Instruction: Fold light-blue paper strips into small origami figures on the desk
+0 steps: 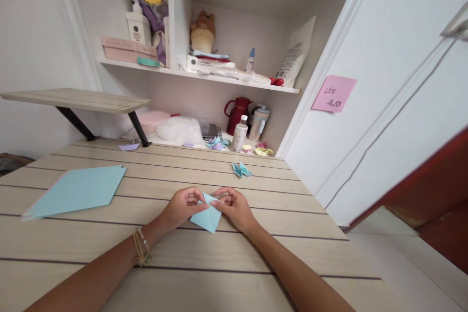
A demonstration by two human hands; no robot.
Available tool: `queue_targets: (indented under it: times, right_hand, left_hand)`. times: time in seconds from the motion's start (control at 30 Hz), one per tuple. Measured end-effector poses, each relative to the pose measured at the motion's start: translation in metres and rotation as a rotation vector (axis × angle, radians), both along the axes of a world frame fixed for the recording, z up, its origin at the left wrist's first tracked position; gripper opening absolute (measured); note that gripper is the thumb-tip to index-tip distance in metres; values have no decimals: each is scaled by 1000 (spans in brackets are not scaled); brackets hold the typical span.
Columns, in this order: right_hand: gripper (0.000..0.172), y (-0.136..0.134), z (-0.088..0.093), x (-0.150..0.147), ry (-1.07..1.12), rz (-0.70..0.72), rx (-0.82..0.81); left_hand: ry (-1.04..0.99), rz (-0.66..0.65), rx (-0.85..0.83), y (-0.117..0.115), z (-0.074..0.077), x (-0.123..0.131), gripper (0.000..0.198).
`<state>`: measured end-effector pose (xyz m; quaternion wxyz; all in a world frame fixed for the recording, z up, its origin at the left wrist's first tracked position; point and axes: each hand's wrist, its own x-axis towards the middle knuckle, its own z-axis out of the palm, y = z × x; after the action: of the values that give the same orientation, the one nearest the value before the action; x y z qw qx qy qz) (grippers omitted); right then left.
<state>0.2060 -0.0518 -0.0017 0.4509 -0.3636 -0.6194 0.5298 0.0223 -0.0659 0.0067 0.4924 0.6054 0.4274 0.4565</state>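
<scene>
at mid-table, head view, we see the folded blue paper [207,220] between both hands; can't tell whether it touches the tabletop [303,248]. left hand [184,208]: fingers curled, thumb and fingertips pinching its left side. right hand [236,208]: same pinch, upper right. we judge it light, thin, fairly crisp, easily creased; best held by edges and folds. tabletop: flat, pale, dark seams; paper stack [78,190] left, small folded piece [242,170] beyond. shelves [226,79] behind, pink note [334,93] right.

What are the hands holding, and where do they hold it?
A piece of light blue paper: the left hand holds its upper left side, the right hand its upper right.
</scene>
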Motion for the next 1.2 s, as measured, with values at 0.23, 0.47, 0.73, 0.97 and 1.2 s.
queue_targets:
  times: [0.23,0.47,0.73,0.97,1.2]
  right_hand:
    - [33,0,-1,-1,-54,-30,27]
    - [36,-3,3,-1,-91,-10,34]
    - [49,-1,1,0,-141,49,45]
    - [40,0,1,0,-75,73,-24]
    - [44,4,6,6,-46,177,-83]
  left_hand:
    - [-73,-13,-11,0,-1,1,34]
    - [-20,-52,-54,3,1,-2,31]
    - [-5,-60,-38,6,-1,-4,21]
    - [40,-60,0,4,0,-4,19]
    - [2,-8,-48,6,2,-4,23]
